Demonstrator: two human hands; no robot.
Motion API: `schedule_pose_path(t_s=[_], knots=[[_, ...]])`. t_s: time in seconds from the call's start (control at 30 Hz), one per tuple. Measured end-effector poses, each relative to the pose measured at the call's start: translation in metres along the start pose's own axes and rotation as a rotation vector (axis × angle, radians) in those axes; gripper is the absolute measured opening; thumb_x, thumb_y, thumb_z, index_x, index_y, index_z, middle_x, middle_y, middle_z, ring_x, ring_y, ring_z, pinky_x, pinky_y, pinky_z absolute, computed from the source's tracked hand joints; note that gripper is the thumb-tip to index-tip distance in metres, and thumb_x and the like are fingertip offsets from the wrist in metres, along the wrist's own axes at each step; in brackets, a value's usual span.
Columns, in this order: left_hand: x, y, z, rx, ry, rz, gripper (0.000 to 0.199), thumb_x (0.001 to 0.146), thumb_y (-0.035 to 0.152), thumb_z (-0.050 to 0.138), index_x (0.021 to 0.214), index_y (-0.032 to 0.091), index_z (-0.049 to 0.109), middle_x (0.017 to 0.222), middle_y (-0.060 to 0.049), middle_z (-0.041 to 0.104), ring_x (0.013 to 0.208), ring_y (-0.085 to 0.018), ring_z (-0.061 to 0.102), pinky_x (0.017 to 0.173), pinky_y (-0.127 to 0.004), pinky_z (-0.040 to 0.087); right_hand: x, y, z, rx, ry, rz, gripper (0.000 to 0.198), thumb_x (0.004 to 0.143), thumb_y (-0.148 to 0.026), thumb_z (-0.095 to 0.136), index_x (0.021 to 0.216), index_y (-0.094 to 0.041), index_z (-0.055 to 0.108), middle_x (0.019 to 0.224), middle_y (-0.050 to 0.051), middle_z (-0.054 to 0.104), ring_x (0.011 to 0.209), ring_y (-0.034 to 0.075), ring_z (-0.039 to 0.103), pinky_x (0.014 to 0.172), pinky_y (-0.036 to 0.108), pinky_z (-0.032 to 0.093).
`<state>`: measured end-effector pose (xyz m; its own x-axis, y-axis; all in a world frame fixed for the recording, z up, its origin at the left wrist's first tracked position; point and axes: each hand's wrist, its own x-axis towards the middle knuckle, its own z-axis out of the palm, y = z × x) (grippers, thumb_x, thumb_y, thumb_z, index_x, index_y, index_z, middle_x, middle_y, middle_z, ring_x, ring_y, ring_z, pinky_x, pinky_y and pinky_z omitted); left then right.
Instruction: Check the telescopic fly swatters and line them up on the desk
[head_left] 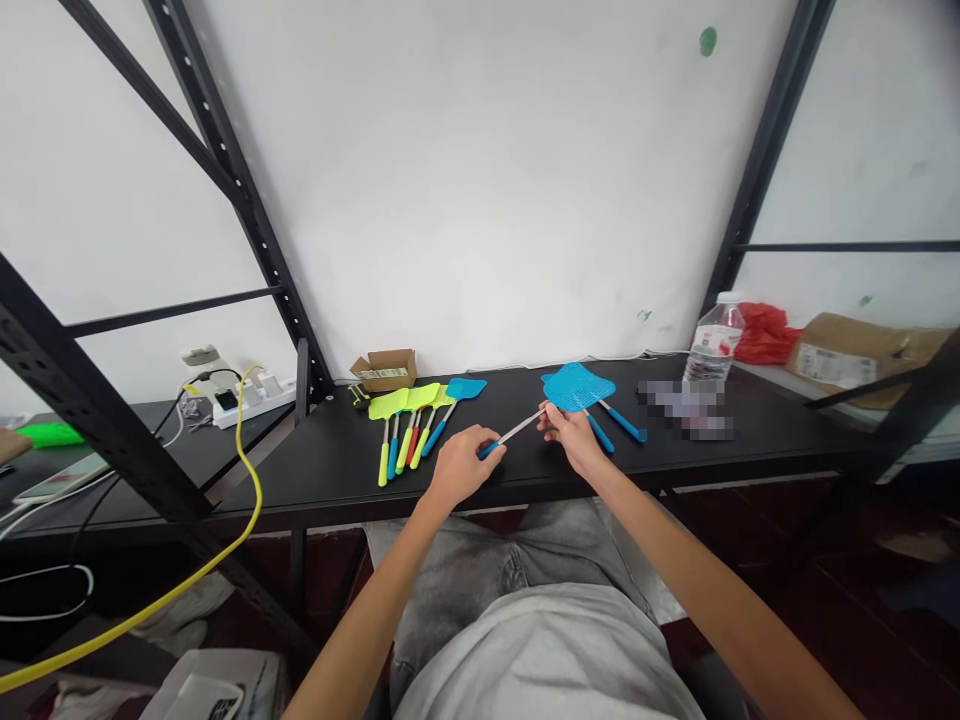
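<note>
My left hand (pixel 463 465) is closed around the blue handle (pixel 490 450) of a fly swatter with a thin metal shaft (pixel 523 426). Near the swatter's head, the fingers of my right hand (pixel 571 435) pinch the upper shaft. Blue mesh (pixel 577 386) shows just beyond that hand, where swatter heads overlap, so I cannot tell their edges apart. Two more blue handles, a nearer one (pixel 600 434) and a farther one (pixel 624 422), stick out from beneath. Left of my hands, several fly swatters with yellow-green heads (pixel 390 403) and one with a blue head (pixel 466 388) lie in a row.
Behind the row on the black table (pixel 315 450) stands an open cardboard box (pixel 385 371). A water bottle (pixel 715 340) is at the right, beside a blurred patch. Black metal posts (pixel 247 200) frame the table, and a yellow cable (pixel 251 500) hangs at the left.
</note>
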<state>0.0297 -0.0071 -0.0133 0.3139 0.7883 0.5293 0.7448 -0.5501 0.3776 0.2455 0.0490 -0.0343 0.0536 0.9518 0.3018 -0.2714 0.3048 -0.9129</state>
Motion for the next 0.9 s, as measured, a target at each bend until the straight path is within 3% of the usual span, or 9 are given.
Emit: schedule_pose_path(t_s=[0.3,0.63,0.9], knots=[[-0.0026,0.0056,0.005,0.24,0.011,0.097,0.029,0.096,0.042,0.048,0.112,0.023,0.064,0.099,-0.004,0.072,0.087,-0.021,0.064,0.079,-0.032,0.039,-0.003,0.0009,0.001,-0.16,-0.167,-0.019,0.039,0.079,-0.054,0.067,0.086,-0.016,0.07,0.083,0.005,0.066,0.067,0.013,0.059,0.054,0.023,0.042],[-0.0003,0.0095,0.002,0.222,-0.024,0.099,0.04,0.102,0.041,0.034,0.1,0.024,0.069,0.09,-0.002,0.072,0.084,-0.018,0.064,0.075,-0.032,0.035,0.0002,-0.0004,-0.0003,-0.075,-0.106,-0.013,0.038,0.075,-0.054,0.07,0.081,-0.017,0.072,0.078,0.005,0.064,0.065,0.013,0.057,0.051,0.023,0.039],[0.003,0.0072,0.0001,0.225,-0.059,0.096,0.039,0.101,0.041,0.035,0.096,0.024,0.07,0.086,-0.002,0.07,0.085,-0.018,0.064,0.073,-0.03,0.036,0.0005,-0.0031,0.0007,0.008,-0.036,0.026,0.039,0.069,-0.054,0.075,0.077,-0.017,0.071,0.078,0.004,0.062,0.066,0.013,0.056,0.05,0.023,0.038]])
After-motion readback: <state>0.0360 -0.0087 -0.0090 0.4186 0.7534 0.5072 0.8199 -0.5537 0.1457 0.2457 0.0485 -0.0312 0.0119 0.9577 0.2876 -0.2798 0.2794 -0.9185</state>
